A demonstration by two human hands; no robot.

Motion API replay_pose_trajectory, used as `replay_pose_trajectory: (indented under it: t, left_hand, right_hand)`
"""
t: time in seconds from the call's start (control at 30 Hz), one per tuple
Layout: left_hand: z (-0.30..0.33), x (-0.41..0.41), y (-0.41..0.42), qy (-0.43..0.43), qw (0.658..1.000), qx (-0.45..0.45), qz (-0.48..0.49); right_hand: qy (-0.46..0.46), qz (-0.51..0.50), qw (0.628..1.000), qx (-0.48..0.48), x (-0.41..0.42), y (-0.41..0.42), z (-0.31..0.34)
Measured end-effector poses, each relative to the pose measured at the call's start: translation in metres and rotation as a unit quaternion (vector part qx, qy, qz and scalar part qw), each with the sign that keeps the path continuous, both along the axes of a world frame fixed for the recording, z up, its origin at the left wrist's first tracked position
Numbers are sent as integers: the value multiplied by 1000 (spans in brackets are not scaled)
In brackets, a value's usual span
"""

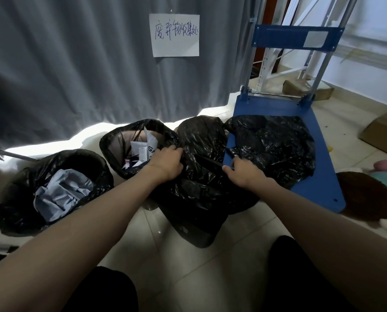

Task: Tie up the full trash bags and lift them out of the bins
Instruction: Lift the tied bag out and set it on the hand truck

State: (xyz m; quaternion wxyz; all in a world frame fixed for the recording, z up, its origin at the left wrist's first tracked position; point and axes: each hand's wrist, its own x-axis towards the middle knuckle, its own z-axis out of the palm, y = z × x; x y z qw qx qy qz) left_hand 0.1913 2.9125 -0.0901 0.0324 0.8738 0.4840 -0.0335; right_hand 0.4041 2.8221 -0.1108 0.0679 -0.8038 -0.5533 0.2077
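Head view: the middle black bag point(201, 167) is being gathered at its top, gripped by the curled fingers of the left hand point(166, 162) and right hand point(244, 172). One bag point(276, 145) is lying on the blue cart point(323, 190); two open bags point(52, 190) point(131, 145) are waiting untied in bins.

Both my arms reach forward and down, bare from the elbow to the wrist, and they come closer to each other toward the hands. My left hand point(166, 162) is turned with its back to me; its fingers are curled and they grip a fold of the bag point(201, 167). My right hand point(244, 171) is just beside it, a little lower, also with the back up. Its thumb and fingers pinch a thin stretched strip of the same bag. The two hands are near but do not touch.
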Motion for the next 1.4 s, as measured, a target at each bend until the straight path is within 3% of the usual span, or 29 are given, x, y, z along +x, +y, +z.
replay_pose_trajectory:
  t: [0.07, 0.17, 0.27, 0.43, 0.5, 0.57, 0.73, 0.87, 1.03, 1.2, 1.27, 1.4]
  left_hand:
    - [7, -8, -6, -56, 996, 39, -63]
    - [19, -17, -25, -123, 980, 8, -156]
    - [23, -15, -52, -69, 972, -31, -225]
    - [20, -8, -66, 73, 948, 44, -308]
    - [20, -7, -62, 63, 948, 51, -307]
    - [25, -7, -56, -6, 962, 28, -272]
    - [42, -12, -37, -109, 981, -33, -159]
    - [40, -21, -31, -99, 987, -41, -119]
    - [34, -27, -33, -50, 987, -89, -123]
    - [33, -21, -42, -41, 981, -112, -153]
    - [32, -18, -45, -31, 979, -115, -166]
    - [30, -15, -50, -3, 977, -100, -188]
  right_hand:
    - [-40, 32, 996, 72, -8, -9, 12]
    - [-48, 66, 993, 81, -17, -22, 29]
    - [-61, 93, 994, 9, -18, -36, 37]
    - [-96, 164, 976, -109, -8, -49, 35]
    - [-130, 178, 965, -139, -4, -51, 35]
    - [-149, 187, 961, -141, -2, -53, 36]
    - [-112, 217, 961, -128, 1, -44, 33]
    - [-104, 236, 946, -198, -4, -33, 32]
    - [-85, 226, 967, -83, -17, -28, 31]
    - [-196, 232, 952, -45, -29, -31, 19]
    - [-187, 255, 946, -69, -38, -33, 15]
    - [-105, 258, 937, -213, -52, -36, 9]
